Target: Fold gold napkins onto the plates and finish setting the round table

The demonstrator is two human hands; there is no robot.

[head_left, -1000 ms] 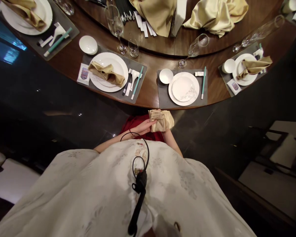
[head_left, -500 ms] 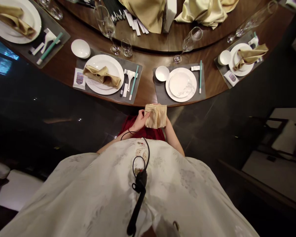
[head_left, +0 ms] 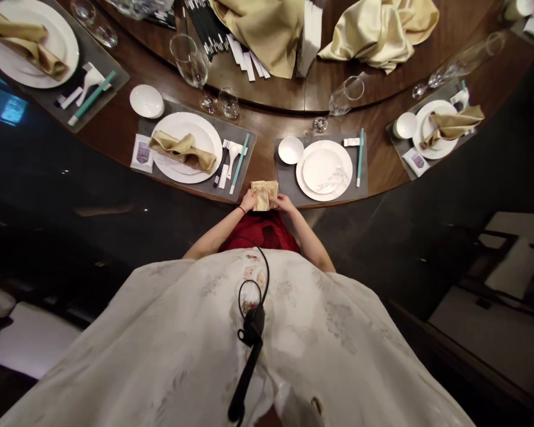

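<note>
1. The left hand and right hand each grasped one side of a gold satin napkin, with the fingers closed on the cloth; neither hand had released it.
2. The napkin sat at the near edge of the round wooden bench, between the two hands.
3. It looked mid-fold, a small creased pad with its layers not lying flat.
4. The white plate just to the far right carried no napkin, while the plate to the left held a folded napkin.
</note>
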